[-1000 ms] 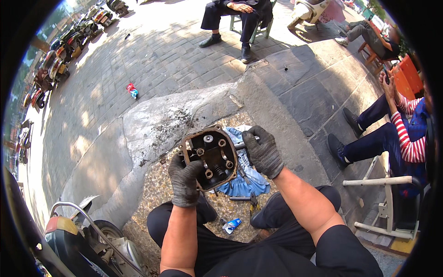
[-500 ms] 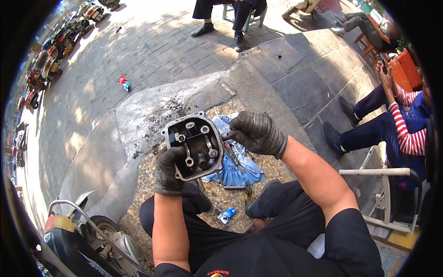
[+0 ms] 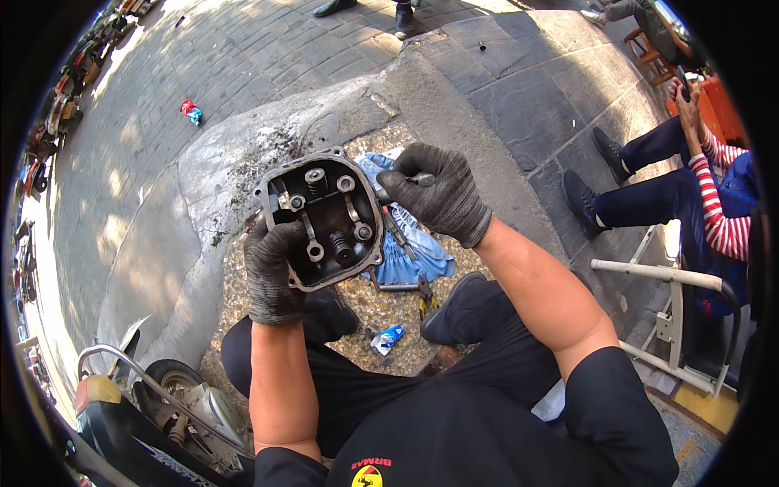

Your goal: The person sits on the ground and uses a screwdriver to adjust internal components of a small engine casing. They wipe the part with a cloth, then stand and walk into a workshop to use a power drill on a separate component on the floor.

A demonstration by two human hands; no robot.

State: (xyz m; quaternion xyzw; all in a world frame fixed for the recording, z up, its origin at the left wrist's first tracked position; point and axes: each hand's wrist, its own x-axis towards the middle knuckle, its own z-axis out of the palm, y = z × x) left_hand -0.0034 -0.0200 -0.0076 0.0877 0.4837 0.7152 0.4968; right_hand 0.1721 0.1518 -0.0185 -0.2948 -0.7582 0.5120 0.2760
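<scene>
My left hand (image 3: 272,276), in a dark grey knit glove, grips the lower left side of an engine cylinder head (image 3: 329,215). The head is tilted toward me, showing its dark oily cavity with valve springs (image 3: 316,180) and rocker arms (image 3: 355,209). My gloved right hand (image 3: 446,195) is closed beside the head's upper right edge, apart from it. A small metal piece (image 3: 421,179) shows between its curled fingers; most of it is hidden, so its kind is unclear.
Below the head lie a light blue cloth (image 3: 430,261), pliers (image 3: 426,296) and a blue-white packet (image 3: 388,339). A motorcycle (image 3: 191,398) stands at lower left. At right are a metal frame (image 3: 657,272) and a seated person in striped sleeves (image 3: 712,187). A red-blue wrapper (image 3: 191,112) lies beyond.
The cylinder head, in my left hand, sits higher and further left in view, and the view has shifted downward. My right hand has drawn off the head's edge, turning so the metal piece shows.
</scene>
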